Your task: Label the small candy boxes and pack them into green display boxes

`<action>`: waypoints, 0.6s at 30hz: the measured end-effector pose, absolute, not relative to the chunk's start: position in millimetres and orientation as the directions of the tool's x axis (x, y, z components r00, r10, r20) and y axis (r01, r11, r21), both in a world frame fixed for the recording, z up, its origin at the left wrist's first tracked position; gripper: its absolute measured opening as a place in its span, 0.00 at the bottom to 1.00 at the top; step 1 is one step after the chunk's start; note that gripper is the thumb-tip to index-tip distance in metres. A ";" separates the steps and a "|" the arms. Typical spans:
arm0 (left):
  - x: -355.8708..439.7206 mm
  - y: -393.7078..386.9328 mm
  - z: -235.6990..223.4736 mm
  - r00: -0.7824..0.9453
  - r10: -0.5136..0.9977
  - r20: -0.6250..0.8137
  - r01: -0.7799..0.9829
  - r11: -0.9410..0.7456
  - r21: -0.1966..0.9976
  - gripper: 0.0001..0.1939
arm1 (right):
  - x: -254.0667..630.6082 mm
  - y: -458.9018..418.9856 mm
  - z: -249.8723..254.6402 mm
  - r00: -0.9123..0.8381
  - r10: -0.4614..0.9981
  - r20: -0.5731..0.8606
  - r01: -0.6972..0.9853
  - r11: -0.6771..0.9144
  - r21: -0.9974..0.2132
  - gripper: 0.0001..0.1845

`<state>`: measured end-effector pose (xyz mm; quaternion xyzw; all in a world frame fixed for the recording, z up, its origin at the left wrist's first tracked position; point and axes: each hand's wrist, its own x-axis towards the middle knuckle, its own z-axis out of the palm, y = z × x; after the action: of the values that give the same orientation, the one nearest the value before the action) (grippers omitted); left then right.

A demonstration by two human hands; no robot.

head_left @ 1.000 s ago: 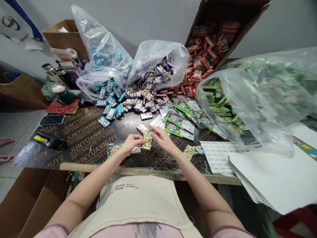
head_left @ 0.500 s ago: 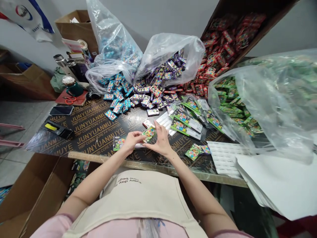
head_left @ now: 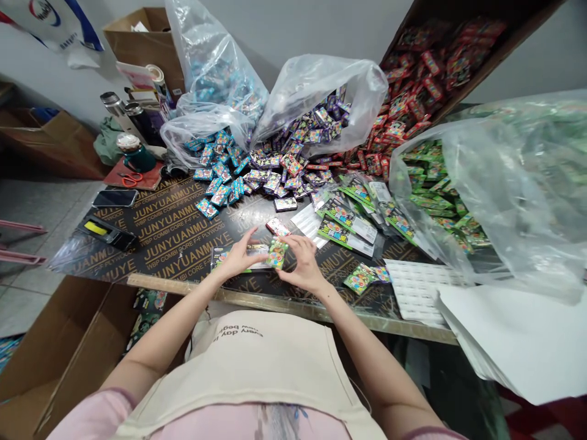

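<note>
A small green candy packet (head_left: 276, 253) is held on its right side between the thumb and fingertips of my right hand (head_left: 303, 264). My left hand (head_left: 239, 255) is just left of that packet, thumb and fingers apart, over a flat black-and-green printed package (head_left: 218, 256) on the table. The hand covers part of this package; whether it presses on it I cannot tell. Just beyond my hands lies a small red-and-white packet (head_left: 277, 226). To the right, a green packet (head_left: 359, 278) lies beside a purple one (head_left: 381, 274).
Loose blue packets (head_left: 221, 171), purple packets (head_left: 316, 125) and red packets (head_left: 398, 116) spread across the back. A clear bag (head_left: 504, 183) of green packets stands right, near printed pouches (head_left: 348, 229) and white label sheets (head_left: 415, 287). A phone (head_left: 114, 198) and scissors (head_left: 131, 178) lie left.
My left hand has let go of the green packet and drawn slightly left, its fingers spreading. The packet has turned more upright in my right hand. The view has shifted slightly.
</note>
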<state>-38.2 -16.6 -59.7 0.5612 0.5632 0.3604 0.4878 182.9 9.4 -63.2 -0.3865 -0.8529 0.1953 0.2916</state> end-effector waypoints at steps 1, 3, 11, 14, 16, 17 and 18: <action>-46.3 -17.8 -64.0 0.155 0.985 -0.079 0.466 -0.002 0.885 0.50 | 186.9 11.2 -70.0 -0.493 0.803 0.333 0.602 0.592 -0.536 0.40; -61.0 -20.4 -73.8 0.271 0.961 -0.049 0.716 -0.167 0.678 0.55 | 194.2 13.7 -83.5 -0.474 0.833 0.284 0.659 0.550 -0.513 0.39; -67.6 -28.6 -76.8 0.347 0.936 -0.051 0.733 -0.237 0.638 0.59 | 196.7 20.4 -98.7 -0.662 0.745 0.082 0.217 0.296 -0.930 0.54; -59.0 -27.0 -68.0 0.191 0.982 0.008 0.669 -0.136 0.731 0.58 | 187.1 25.4 -86.5 -0.549 0.834 0.055 0.083 0.120 -0.989 0.63; -48.8 -24.7 -66.8 -0.011 0.998 0.054 0.561 -0.039 0.827 0.56 | 173.6 24.8 -75.3 -0.321 0.947 -0.015 -0.015 -0.021 -1.000 0.61; -41.8 -23.6 -67.8 -0.107 0.993 0.055 0.472 0.002 0.882 0.51 | 165.0 23.3 -69.2 -0.212 0.974 -0.079 -0.095 -0.101 -0.990 0.58; -33.5 -22.9 -69.3 -0.180 0.983 0.036 0.360 0.032 0.932 0.45 | 155.8 21.4 -63.1 -0.130 0.980 -0.150 -0.184 -0.173 -0.968 0.53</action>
<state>-33.5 -22.9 -69.3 0.5357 0.6270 0.4438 0.3507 155.8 21.4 -63.1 -0.4583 -0.4342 0.6136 0.4744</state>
